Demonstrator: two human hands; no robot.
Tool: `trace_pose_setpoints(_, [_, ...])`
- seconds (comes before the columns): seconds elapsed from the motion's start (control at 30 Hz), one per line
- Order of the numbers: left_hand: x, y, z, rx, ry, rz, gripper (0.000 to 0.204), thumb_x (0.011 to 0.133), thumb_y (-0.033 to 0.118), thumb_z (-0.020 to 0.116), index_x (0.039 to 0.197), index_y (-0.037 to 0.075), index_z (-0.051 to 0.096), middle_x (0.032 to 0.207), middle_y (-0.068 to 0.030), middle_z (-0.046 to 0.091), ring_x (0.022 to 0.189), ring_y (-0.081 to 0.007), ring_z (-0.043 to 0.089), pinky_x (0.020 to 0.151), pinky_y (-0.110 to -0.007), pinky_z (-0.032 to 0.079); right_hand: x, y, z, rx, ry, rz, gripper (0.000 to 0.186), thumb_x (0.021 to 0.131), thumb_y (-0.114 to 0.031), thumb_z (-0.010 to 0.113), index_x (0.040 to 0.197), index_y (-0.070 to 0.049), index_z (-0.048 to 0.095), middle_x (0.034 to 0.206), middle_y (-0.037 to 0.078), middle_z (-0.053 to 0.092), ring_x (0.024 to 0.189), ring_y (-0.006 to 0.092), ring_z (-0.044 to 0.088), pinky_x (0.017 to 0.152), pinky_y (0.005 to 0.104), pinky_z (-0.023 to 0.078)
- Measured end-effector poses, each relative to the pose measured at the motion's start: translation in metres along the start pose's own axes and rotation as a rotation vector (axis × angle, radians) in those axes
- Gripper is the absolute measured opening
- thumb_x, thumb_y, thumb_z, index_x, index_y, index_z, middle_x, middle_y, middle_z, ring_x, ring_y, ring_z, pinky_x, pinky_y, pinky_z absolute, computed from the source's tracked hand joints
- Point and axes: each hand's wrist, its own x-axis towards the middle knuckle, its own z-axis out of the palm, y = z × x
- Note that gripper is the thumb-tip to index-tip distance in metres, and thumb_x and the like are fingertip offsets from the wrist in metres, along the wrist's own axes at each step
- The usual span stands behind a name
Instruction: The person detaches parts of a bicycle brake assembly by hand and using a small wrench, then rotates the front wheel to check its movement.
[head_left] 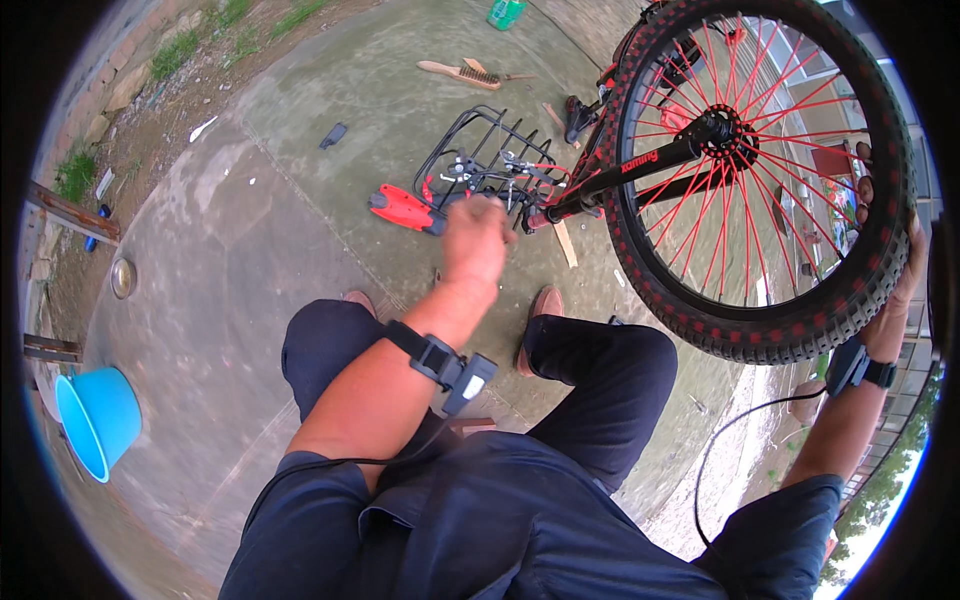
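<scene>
A bicycle's front wheel [630, 260] with red spokes and dotted knobby tire stands raised at the upper right, on a black fork [640, 168]. My right hand [890, 230] grips the tire's right side, fingers wrapped through to the rim. My left hand [475, 240] is held near the middle with curled fingers; what is inside them, if anything, I cannot make out. Just beyond it are handlebar parts with red cables [535, 168], a black wire rack [470, 130] and a red-and-black plastic piece [400, 207].
A wire brush [455, 72], wood strips [565, 243], a small black piece [334, 136] and a green package [507, 12] lie on the concrete. A blue bucket [100, 425] and a metal bowl [123, 279] are at the left. My bent knees are below the hands.
</scene>
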Motion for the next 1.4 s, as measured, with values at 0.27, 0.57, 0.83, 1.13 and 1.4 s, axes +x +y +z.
trace_pose_setpoints(0.27, [0.072,-0.002,-0.031,0.379,0.388,0.376,0.046,0.088,0.023,0.067,0.120,-0.008,0.055,0.116,-0.0224,0.063,0.107,-0.0291,0.062,0.093,-0.037,0.047,0.024,-0.037,-0.063,-0.446,-0.200,0.195,0.078,0.088,-0.045,0.059,0.144,0.003,0.033,0.140,0.019,0.048,0.122,0.0211,0.054,0.096,0.0296,0.050])
trace_pose_setpoints(0.57, [0.050,-0.011,-0.017,0.620,-0.024,0.072,0.048,0.091,0.039,0.064,0.115,-0.002,0.063,0.111,-0.0143,0.067,0.105,-0.0231,0.061,0.089,-0.035,0.046,0.026,-0.033,-0.038,-0.804,0.248,0.257,0.075,0.088,-0.041,0.067,0.142,0.000,0.036,0.121,0.018,0.061,0.102,0.0214,0.066,0.091,0.0323,0.054])
trace_pose_setpoints(0.83, [0.042,-0.027,-0.028,1.186,-0.295,0.216,0.047,0.089,0.047,0.059,0.106,0.004,0.066,0.098,-0.0216,0.067,0.095,-0.0398,0.063,0.085,-0.046,0.049,0.032,-0.057,0.023,-0.650,0.124,0.127,0.056,0.084,-0.011,0.069,0.129,0.009,0.044,0.094,0.024,0.064,0.077,0.0295,0.068,0.065,0.0372,0.060])
trace_pose_setpoints(1.13, [0.008,-0.051,-0.013,1.289,-0.469,0.202,0.042,0.094,0.044,0.053,0.100,0.005,0.067,0.095,-0.0205,0.067,0.093,-0.0410,0.062,0.079,-0.048,0.049,0.043,-0.052,0.008,-0.656,0.104,0.108,0.055,0.083,-0.006,0.068,0.129,0.009,0.043,0.097,0.024,0.064,0.075,0.0304,0.067,0.064,0.0388,0.060])
trace_pose_setpoints(1.4, [0.007,-0.059,-0.017,1.272,-0.416,0.257,0.036,0.093,0.039,0.056,0.099,0.005,0.066,0.101,-0.0218,0.063,0.096,-0.0409,0.060,0.081,-0.047,0.048,0.053,-0.053,0.019,-0.710,0.066,0.211,0.056,0.082,-0.006,0.068,0.132,0.006,0.045,0.098,0.021,0.064,0.078,0.0278,0.066,0.062,0.0342,0.057])
